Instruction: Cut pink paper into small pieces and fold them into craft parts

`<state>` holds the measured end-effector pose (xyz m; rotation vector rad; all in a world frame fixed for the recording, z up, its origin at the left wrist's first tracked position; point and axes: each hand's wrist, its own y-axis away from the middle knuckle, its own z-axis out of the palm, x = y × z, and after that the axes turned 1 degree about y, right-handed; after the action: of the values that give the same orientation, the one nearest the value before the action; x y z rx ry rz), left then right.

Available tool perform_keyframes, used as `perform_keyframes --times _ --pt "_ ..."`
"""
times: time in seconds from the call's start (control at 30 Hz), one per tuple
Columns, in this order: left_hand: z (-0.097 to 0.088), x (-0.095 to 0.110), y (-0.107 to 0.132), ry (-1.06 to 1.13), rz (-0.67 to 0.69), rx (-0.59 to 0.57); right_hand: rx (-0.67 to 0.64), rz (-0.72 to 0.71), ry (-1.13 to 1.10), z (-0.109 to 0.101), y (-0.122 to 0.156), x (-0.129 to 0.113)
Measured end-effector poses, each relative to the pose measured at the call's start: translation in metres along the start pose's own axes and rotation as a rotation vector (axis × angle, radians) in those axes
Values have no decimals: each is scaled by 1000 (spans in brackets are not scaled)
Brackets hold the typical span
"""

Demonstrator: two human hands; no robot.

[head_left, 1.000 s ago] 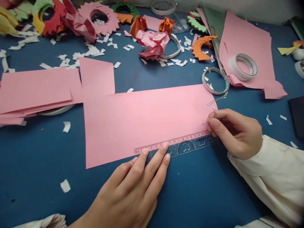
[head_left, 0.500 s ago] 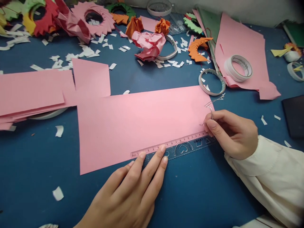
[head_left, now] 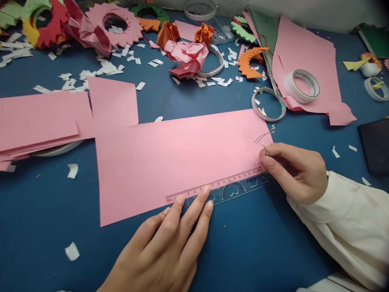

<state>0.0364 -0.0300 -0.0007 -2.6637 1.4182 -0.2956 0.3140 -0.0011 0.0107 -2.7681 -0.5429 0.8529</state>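
One pink sheet lies flat mid-counter, long edges running approx 9 to 3 o'clock. Thin & light, so it prob. creases easily & slides on the blue counter. Best pinned flat from above or lifted by an edge, not pinched mid-sheet. Clear ruler sits along its near edge at 6 o'clock, partly on the paper; looks like stiff, slick plastic. Left hand presses the ruler's left end, fingers flat & close together, gripping nothing. Right hand at 3 o'clock, fingers pinched narrow on a thin wire at the sheet's right edge. Tape roll at 1 o'clock, pink strips at 9, white scraps & paper rings toward 11-12.
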Motion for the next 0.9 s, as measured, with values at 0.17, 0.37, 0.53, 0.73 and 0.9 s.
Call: perform_keyframes --times 0.17,0.37,0.53,0.73,0.9 --pt "-1 0 0 -12 9 -16 -36 -20 5 -2 0 1" --pt "-2 0 0 1 -2 -10 -46 -48 4 -1 0 -1" --pt "-1 0 0 6 -4 -10 -61 -56 2 -2 0 0" --pt "0 1 1 3 -1 -4 -72 -50 -8 0 0 1" --pt "0 1 1 -9 -3 -14 -40 -57 27 -4 1 4"
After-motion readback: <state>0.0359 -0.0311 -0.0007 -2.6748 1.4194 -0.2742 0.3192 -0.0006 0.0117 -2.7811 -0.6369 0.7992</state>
